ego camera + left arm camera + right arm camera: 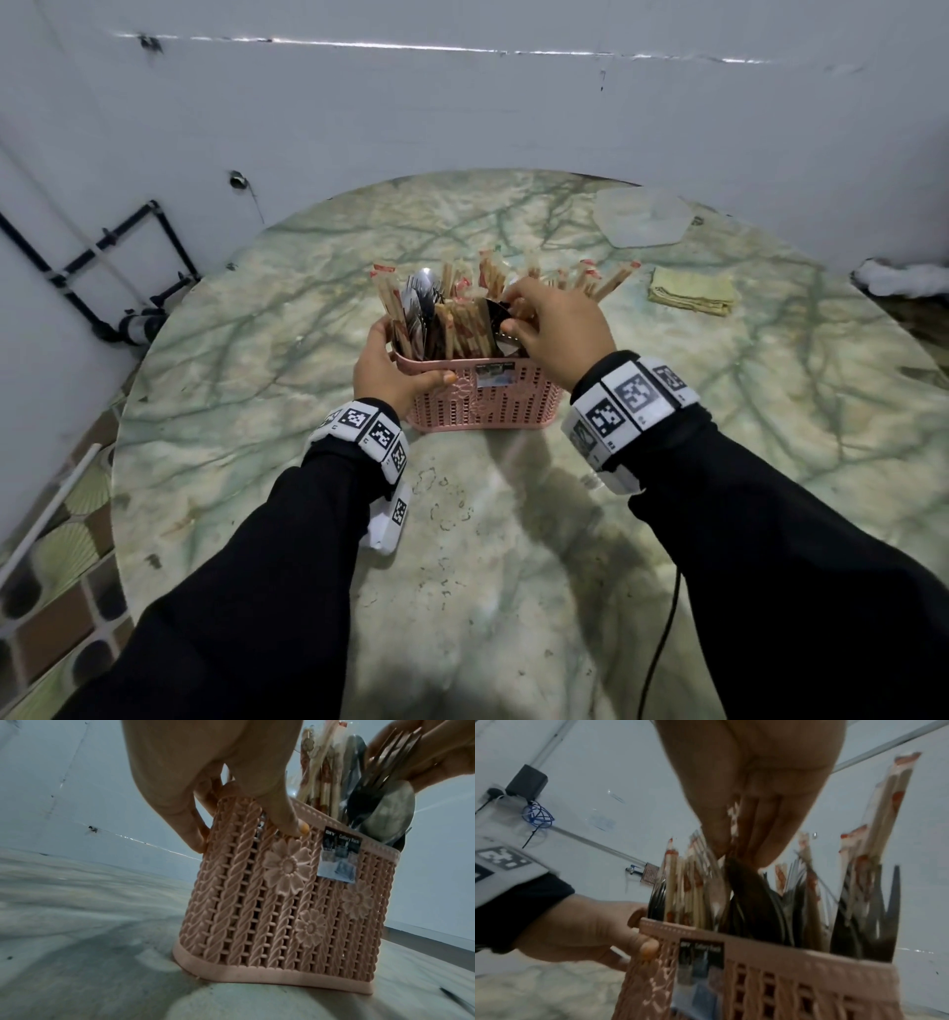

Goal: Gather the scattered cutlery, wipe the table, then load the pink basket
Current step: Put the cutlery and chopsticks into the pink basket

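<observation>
Marbled green desk [267, 390] fills the frame; the pink basket [482, 401] stands at centre, crammed. The left hand [390, 370] grips its left wall, and the right hand [554, 329] pinches a spoon [746, 880] among the chopsticks [462, 329]. Forcing it in could tip the basket or spill pieces.

A dark label [342, 845] on the near wall of the pink basket [257, 912], just below its rim, reads "DIY" and "Cutlery Rack".
</observation>
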Demonstrator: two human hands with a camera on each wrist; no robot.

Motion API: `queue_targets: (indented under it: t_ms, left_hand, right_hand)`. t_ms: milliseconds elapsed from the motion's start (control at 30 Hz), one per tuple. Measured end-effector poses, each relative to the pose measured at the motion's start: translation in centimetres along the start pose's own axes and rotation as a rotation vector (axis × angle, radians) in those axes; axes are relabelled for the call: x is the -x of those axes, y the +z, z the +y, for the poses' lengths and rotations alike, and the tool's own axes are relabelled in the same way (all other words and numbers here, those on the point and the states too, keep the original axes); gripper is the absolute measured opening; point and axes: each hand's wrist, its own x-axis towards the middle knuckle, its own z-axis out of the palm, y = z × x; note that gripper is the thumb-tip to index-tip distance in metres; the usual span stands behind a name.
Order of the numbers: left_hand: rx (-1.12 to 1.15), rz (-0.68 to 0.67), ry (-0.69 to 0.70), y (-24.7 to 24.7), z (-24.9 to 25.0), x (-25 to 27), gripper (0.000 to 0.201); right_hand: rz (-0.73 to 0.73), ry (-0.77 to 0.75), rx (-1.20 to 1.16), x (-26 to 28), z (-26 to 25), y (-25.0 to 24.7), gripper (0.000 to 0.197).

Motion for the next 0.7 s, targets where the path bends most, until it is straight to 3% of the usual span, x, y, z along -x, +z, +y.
queue_targets:
  t_ms: [100,167,233,267,333,400,467,567,700]
  left_hand:
    - [-0.005,-0.005,0.000,0.0,0.0,-0.1,0.088]
    - [0.000,-0.004,0.000,-0.1,0.0,-0.1,0.087]
    - [-0.001,-0.004,-0.001,-0.1,0.0,-0.1,0.086]
    - [-0.002,-0.005,-0.002,-0.1,0.0,0.0,0.086]
    - [-0.001,-0.006,-0.003,-0.1,0.1,-0.1,0.086]
    - [-0.018,-0.016,-0.013,-0.1,0.2,-0.1,0.086]
    - [-0.020,-0.030,-0.022,-0.2,0.1,-0.2,0.086]
    - [-0.019,-0.034,-0.027,-0.2,0.0,-0.3,0.084]
    - [-0.014,-0.034,-0.031,-0.2,0.0,-0.3,0.083]
  right_hand:
    - [-0.059,0.008,-0.175,0.7,0.8,-1.9,0.035]
    - [0.057,0.023,-0.336,2.0,2.0,-3.5,0.025]
    - [0.134,0.053,-0.342,3.4,3.7,-4.5,0.019]
    - [0.090,0.112,-0.279,3.9,4.7,-4.5,0.019]
    - [-0.184,0.269,-0.053,4.7,7.1,-3.6,0.019]
    - [-0.500,0.377,0.181,5.8,9.3,-1.6,0.032]
    - [-0.665,0.402,0.306,6.7,10.9,0.2,0.044]
    - [-0.685,0.391,0.350,7.3,12.4,1.8,0.045]
    - [-0.646,0.308,0.394,7.9,13.9,4.2,0.025]
